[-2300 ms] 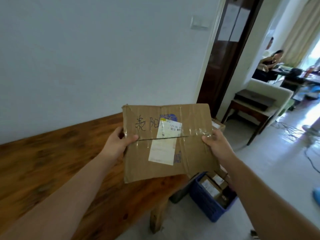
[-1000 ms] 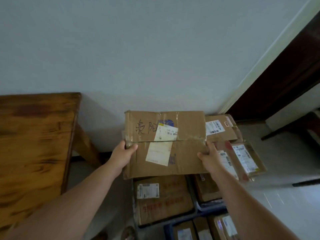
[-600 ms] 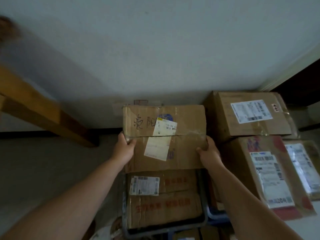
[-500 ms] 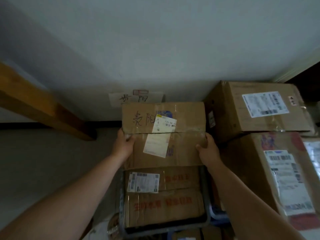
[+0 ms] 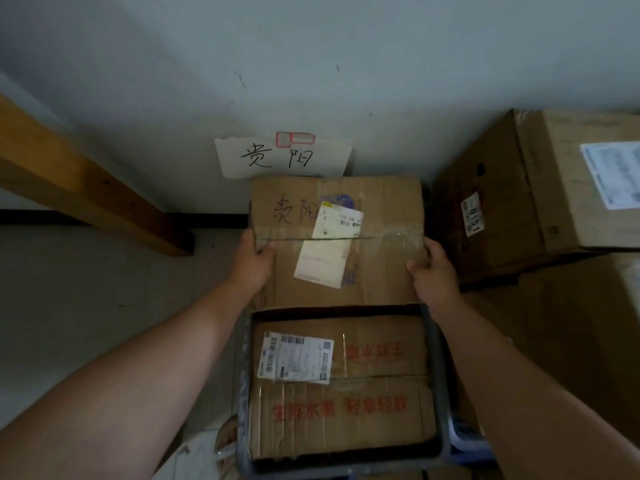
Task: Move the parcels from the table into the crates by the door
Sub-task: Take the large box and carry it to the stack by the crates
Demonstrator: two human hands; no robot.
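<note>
While both hands grip it, the flat brown cardboard parcel (image 5: 377, 237) with handwritten characters hangs over the far end of the grey plastic crate (image 5: 437, 393).

Left hand (image 5: 251, 263) clamps the parcel's left edge, thumb on top, fingers hidden beneath; right hand (image 5: 434, 271) does the same on the right edge. Inside the crate lies a brown box with red print (image 5: 346, 403). On the wall just behind hangs a white paper sign (image 5: 282, 157); a large cardboard box (image 5: 540, 188) stands beside.

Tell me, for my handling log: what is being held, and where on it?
The cardboard parcel, gripped at its side edges: left hand, right hand.
</note>
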